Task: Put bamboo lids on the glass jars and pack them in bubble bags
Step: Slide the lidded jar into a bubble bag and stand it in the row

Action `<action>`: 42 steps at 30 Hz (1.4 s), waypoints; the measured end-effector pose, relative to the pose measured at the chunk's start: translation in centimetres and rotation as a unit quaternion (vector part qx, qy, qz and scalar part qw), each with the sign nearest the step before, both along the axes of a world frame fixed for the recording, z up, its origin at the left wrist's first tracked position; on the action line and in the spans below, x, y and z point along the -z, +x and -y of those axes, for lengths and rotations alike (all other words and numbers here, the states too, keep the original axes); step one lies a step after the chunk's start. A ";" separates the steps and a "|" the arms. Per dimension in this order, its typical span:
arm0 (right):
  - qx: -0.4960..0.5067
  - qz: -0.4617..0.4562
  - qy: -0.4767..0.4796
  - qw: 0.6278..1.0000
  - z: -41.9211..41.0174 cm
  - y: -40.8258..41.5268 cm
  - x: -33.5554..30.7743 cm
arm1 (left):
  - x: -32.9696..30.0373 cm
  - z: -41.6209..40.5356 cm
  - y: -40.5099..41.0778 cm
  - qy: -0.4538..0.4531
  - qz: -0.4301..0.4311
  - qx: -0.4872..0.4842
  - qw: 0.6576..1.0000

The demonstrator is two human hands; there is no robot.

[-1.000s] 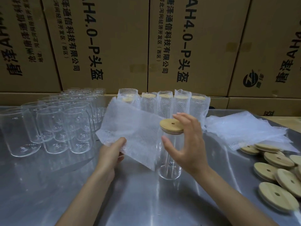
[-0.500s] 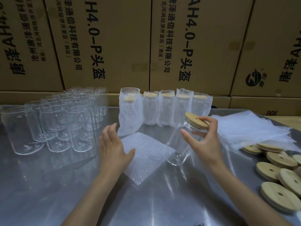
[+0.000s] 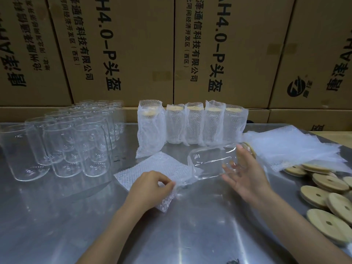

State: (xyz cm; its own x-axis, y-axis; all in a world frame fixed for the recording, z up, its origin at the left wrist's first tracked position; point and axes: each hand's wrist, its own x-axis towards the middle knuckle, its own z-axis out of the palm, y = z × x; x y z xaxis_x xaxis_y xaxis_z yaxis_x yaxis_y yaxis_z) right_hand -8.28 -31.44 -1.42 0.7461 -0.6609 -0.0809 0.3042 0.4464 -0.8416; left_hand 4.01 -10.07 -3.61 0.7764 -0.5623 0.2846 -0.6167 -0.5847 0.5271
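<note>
Steel table [image 3: 57, 225]: nearest me, a bare reflective sheet that carries everything.
Left hand [image 3: 150, 189]: my grip is closed in a pinch on the near edge of a bubble bag [image 3: 152, 168], which lies flat on the table; the pinched corner is lifted.
Right hand [image 3: 245, 174]: fingers spread and curved around the neck end of a glass jar [image 3: 207, 161], cradling it on its side with the base pointing left toward the bag.
Bamboo lid on the jar [image 3: 248, 147]: just visible behind my fingers at the jar's far right end; it looks seated, though I cannot be sure.
Step in hand, my judgement: opening the bag mouth and sliding the jar in base first.
Doing it well: I would part the two layers fully before pushing, keep a finger against the lid so it cannot pop off, and feed the jar straight so the glass does not snag the film.
Loose lids [image 3: 323, 191]: a scatter at my right, near the table edge.
Spare bags [image 3: 285, 143]: a flat stack beyond those lids.
Empty jars [image 3: 62, 141]: a crowd standing upright at my left, no lids on.
Packed jars [image 3: 192, 124]: five in bags, in a row behind the jar.
Cardboard boxes [image 3: 122, 46]: a printed wall of them farthest back.
</note>
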 end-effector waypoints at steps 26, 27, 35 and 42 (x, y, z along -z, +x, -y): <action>-0.031 -0.027 -0.058 0.997 -3.9 -0.1 0.8 | -1.8 1.9 -4.1 -0.358 0.005 0.107 0.928; -0.040 -0.031 -0.064 0.997 -4.0 -0.1 0.8 | -1.7 2.0 -4.4 -0.349 0.050 0.108 0.929; -0.110 -0.040 -0.041 0.992 -5.0 0.5 1.3 | -2.1 1.9 -5.6 -0.271 0.270 0.147 0.912; -0.093 -0.041 0.003 0.995 -3.6 0.2 0.9 | -4.3 -2.1 0.5 -0.277 0.088 -0.182 0.939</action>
